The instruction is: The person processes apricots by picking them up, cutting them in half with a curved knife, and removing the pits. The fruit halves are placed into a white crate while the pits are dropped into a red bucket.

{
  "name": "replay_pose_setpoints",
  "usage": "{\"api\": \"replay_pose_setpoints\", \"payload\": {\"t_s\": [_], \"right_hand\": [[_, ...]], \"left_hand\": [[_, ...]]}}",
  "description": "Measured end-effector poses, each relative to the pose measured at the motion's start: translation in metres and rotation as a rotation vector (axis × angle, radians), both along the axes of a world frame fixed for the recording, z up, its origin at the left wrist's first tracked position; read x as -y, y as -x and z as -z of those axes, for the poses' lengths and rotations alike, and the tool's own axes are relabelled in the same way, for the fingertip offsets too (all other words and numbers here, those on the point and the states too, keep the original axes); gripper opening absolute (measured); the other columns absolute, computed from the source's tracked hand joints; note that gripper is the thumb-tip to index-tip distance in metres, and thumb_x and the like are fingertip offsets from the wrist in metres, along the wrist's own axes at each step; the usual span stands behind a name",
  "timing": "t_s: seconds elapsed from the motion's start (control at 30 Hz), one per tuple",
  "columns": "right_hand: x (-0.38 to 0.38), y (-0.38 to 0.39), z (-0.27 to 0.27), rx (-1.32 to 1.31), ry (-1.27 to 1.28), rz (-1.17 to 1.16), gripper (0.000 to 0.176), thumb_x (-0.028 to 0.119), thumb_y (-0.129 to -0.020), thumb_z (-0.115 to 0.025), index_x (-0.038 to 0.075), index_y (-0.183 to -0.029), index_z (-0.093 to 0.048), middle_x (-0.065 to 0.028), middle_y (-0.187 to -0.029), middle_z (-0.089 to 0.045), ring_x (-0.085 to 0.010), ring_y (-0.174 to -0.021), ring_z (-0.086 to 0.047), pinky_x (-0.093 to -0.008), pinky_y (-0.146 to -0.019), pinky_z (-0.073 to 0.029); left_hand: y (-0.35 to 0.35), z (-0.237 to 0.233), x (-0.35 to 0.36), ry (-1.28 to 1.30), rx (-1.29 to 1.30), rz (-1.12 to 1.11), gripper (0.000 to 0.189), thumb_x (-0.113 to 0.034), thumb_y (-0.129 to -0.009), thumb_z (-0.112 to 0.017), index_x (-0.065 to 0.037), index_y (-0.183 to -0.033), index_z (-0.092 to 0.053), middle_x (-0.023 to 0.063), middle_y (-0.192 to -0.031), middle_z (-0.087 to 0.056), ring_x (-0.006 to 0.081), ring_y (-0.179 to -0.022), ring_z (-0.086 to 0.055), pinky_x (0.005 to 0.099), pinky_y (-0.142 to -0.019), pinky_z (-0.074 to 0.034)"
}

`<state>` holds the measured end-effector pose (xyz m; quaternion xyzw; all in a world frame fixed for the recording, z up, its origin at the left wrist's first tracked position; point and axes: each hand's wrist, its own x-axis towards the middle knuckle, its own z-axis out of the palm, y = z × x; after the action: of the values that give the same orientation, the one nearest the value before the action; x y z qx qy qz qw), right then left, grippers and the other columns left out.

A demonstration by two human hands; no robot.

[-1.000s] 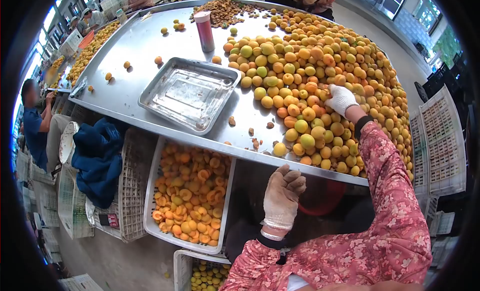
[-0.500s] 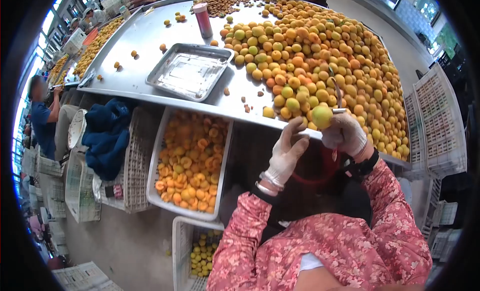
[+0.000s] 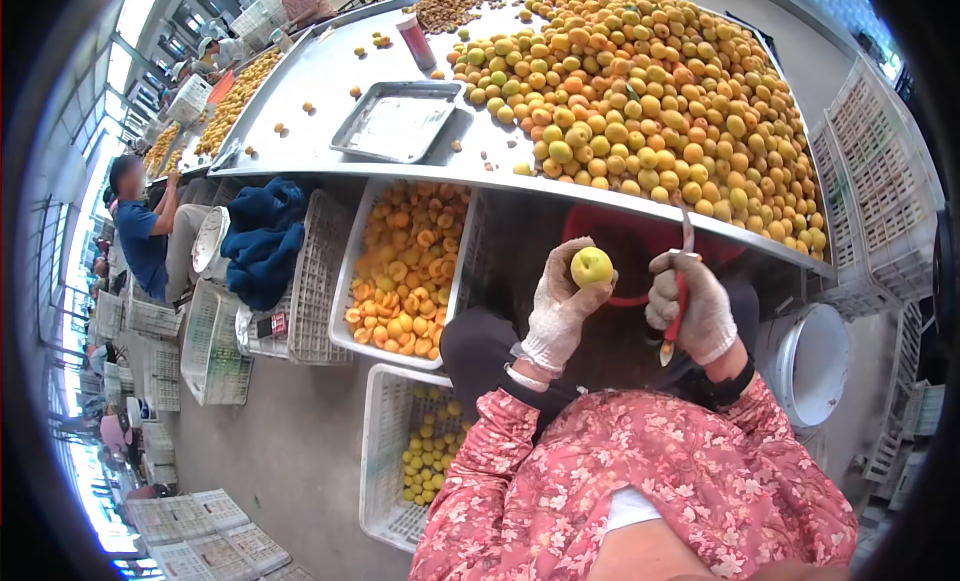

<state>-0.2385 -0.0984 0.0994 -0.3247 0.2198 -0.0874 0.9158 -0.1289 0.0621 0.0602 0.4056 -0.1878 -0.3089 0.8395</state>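
Observation:
My left hand, in a white knitted glove, grips a yellow-green apricot at its fingertips, the stem dimple facing up. A little to the right, my gloved right hand is closed round the red handle of a curved knife. Its blade points up toward the table edge, apart from the fruit. Beyond both hands, a large heap of apricots covers the right side of the metal table. A red basin sits under the table edge, partly hidden by my hands.
A metal tray and a reddish cup stand on the table. To my left are a crate of halved apricots and a crate of greenish whole fruit. A white bucket stands right. Another person sits far left.
The apricot, held up by my right hand before, is now in my left hand. Both hands have come back from the heap toward my lap. My view has tilted and shifted.

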Motion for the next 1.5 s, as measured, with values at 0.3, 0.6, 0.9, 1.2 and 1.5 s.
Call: {"api": "replay_pose_setpoints", "payload": {"t_s": [0.3, 0.6, 0.9, 1.2, 1.5], "right_hand": [[-0.014, 0.092, 0.006, 0.045, 0.054, -0.178, 0.047, 0.053, -0.099, -0.048, 0.007, -0.096, -0.056, 0.0001, -0.057, -0.048, -0.0117, -0.040, -0.044, -0.0284, -0.042, -0.038], [-0.010, 0.106, 0.011, 0.106, 1.277, -0.088, 0.014, 0.016, -0.097, -0.058, 0.004, -0.101, -0.053, -0.0107, -0.070, -0.061, -0.0266, -0.060, -0.063, -0.0352, -0.056, -0.047], [-0.011, 0.109, 0.020, -0.011, 1.361, -0.260, 0.023, 0.024, -0.095, -0.061, 0.004, -0.099, -0.052, -0.0206, -0.072, -0.063, -0.0398, -0.068, -0.065, -0.0431, -0.059, -0.050], [-0.023, 0.106, 0.060, 0.050, 1.413, -0.175, 0.016, 0.018, -0.097, -0.054, 0.004, -0.090, -0.051, -0.0164, -0.064, -0.060, -0.0349, -0.059, -0.064, -0.0398, -0.050, -0.047], [-0.020, 0.085, 0.093, -0.024, 1.033, -0.223, 0.030, 0.026, -0.100, -0.049, -0.001, -0.088, -0.056, -0.0087, -0.065, -0.058, -0.0171, -0.058, -0.054, -0.0362, -0.053, -0.042]], "left_hand": [[0.060, 0.006, -0.004, -0.243, 0.023, 0.027, 0.058, 0.004, -0.078, -0.074, -0.008, -0.130, -0.051, 0.0035, -0.105, -0.060, 0.0112, -0.088, -0.062, 0.0267, -0.080, -0.054], [0.095, -0.003, 0.007, -0.522, 0.409, 0.040, 0.059, 0.001, -0.074, -0.077, -0.006, -0.126, -0.050, 0.0046, -0.114, -0.056, 0.0118, -0.102, -0.057, 0.0268, -0.091, -0.049], [0.109, -0.003, 0.007, -0.618, 0.479, 0.061, 0.055, 0.003, -0.075, -0.075, -0.007, -0.124, -0.051, 0.0057, -0.111, -0.059, 0.0136, -0.098, -0.060, 0.0276, -0.086, -0.053], [0.121, 0.012, 0.004, -0.761, 0.635, -0.091, 0.041, -0.007, -0.078, -0.072, -0.010, -0.115, -0.054, 0.0164, -0.100, -0.064, 0.0304, -0.093, -0.066, 0.0383, -0.083, -0.053], [0.118, 0.010, -0.005, -0.823, 0.650, -0.155, 0.042, -0.007, -0.078, -0.068, -0.009, -0.116, -0.052, 0.0209, -0.106, -0.063, 0.0419, -0.102, -0.061, 0.0450, -0.085, -0.051]]}}
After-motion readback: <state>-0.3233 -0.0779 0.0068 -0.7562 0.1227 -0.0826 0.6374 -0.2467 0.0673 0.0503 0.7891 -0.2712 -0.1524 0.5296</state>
